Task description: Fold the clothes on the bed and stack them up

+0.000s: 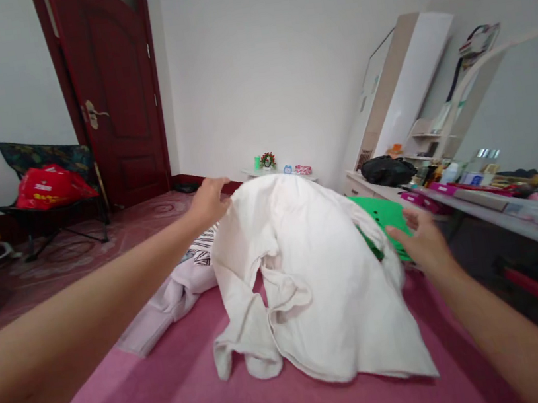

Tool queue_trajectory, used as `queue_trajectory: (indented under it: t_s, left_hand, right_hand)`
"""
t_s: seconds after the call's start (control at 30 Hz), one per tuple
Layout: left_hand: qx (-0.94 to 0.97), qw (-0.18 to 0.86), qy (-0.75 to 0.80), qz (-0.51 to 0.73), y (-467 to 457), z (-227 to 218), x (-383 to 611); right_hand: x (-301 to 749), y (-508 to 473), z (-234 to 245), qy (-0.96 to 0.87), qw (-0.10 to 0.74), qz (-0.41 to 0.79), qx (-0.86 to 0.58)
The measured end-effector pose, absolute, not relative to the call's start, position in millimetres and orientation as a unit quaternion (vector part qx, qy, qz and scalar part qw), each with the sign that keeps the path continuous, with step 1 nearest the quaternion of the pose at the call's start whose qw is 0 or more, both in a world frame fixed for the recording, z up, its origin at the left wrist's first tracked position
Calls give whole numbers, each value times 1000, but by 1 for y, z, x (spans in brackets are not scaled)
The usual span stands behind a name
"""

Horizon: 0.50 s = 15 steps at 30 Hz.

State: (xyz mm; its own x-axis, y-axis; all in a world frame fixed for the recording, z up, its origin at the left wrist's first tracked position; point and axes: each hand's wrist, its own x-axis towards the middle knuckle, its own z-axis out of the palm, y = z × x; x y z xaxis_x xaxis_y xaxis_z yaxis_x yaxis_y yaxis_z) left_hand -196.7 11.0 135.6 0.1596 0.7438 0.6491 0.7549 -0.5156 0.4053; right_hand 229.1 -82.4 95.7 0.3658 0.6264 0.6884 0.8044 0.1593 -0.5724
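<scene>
A cream white garment (308, 269) lies heaped on the pink bed cover (186, 393), its far edge lifted. My left hand (209, 200) is at that raised far left edge, fingers curled on the cloth. My right hand (422, 240) is at the garment's right side, fingers spread, beside a green plastic piece (386, 215) that sticks out from under the cloth. Whether the right hand grips the cloth is unclear. A striped garment (203, 247) and a pale lilac one (172, 298) lie left of the white one.
A dark red door (113, 90) stands at the back left, with a folding chair holding a red bag (46, 186) beside it. A cluttered desk (489, 197) runs along the right, with a white cabinet (403, 89) behind. A low shelf with small trinkets (278, 163) stands against the far wall.
</scene>
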Motion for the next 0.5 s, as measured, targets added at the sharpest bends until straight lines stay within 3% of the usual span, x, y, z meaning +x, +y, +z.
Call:
queue_trajectory:
  t_s: [0.2, 0.37, 0.5]
  left_hand:
    - [-900, -93, -346, -249, -74, 18, -185]
    - [-922, -129, -307, -197, -138, 7, -193]
    - [-900, -126, -382, -165, -130, 9, -198]
  right_hand:
    - [187, -164, 6, -715, 325, 69, -616]
    - [203, -209, -9, -742, 192, 60, -639]
    - [228, -206, -14, -758, 169, 54, -628]
